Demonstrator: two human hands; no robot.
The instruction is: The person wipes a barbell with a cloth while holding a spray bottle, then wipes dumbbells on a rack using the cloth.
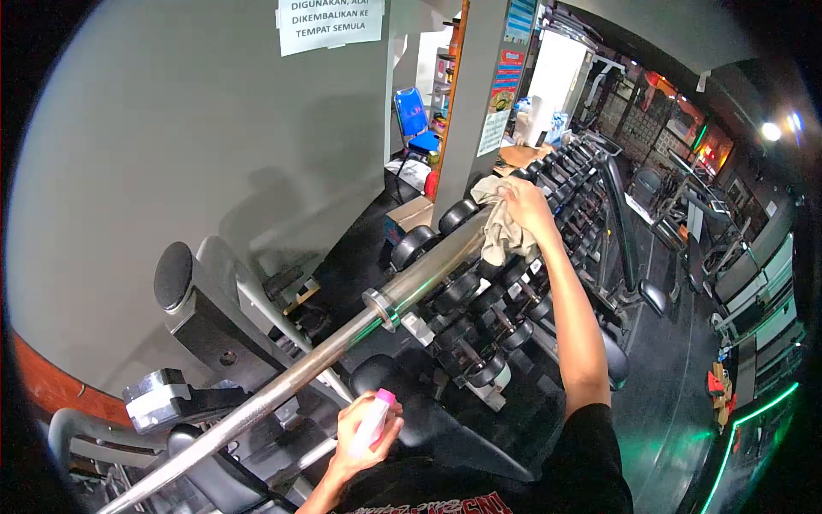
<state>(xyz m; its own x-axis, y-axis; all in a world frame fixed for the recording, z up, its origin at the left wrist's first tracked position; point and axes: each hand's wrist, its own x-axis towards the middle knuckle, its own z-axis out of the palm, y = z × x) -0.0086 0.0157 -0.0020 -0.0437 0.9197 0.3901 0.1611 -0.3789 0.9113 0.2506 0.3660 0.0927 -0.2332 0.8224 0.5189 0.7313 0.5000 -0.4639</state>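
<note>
A long metal barbell runs diagonally from the lower left up to the centre, with a collar ring partway along it. My right hand presses a beige cloth around the far end of the bar's thick sleeve. Low in the view, my left hand is wrapped round a small white bottle with a pink cap, below and to the right of the bar and apart from it.
A rack of dumbbells stands beneath and beyond the bar. At left are a padded machine and a grey wall. A blue chair stands behind, and gym machines line the right.
</note>
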